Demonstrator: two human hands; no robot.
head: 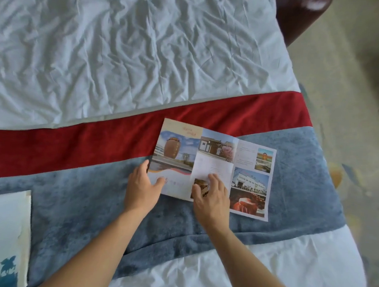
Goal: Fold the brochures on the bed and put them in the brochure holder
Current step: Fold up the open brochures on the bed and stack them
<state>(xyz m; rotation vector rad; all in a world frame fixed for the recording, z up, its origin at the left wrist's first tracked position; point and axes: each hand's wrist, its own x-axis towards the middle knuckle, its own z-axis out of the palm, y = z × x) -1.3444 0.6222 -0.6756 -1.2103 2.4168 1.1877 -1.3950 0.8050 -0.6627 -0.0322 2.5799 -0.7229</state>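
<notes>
Brochure (213, 166) lies unfolded, printed side up, on the blue blanket (302, 180) near the right edge of the bed (123, 53), its top left corner reaching onto the red band (75, 147). Its long axis runs left to right across your view, tilted slightly down toward the right, with three panels and two creases running away from you. Your left hand (142, 188) rests at the left panel's outer edge, fingers relaxed and spread, thumb on the paper and fingertips at the border; whether it has the edge lifted cannot be told. Your right hand (212, 195) lies flat on the middle panel, fingers straight and pressing it down. The left panel thus lies directly ahead of the left hand, the right panel uncovered beyond the right hand. Judgement: the left panel is placed to fold inward first. A second printed sheet (6, 239) lies well apart at far left. No brochure holder is in view.
</notes>
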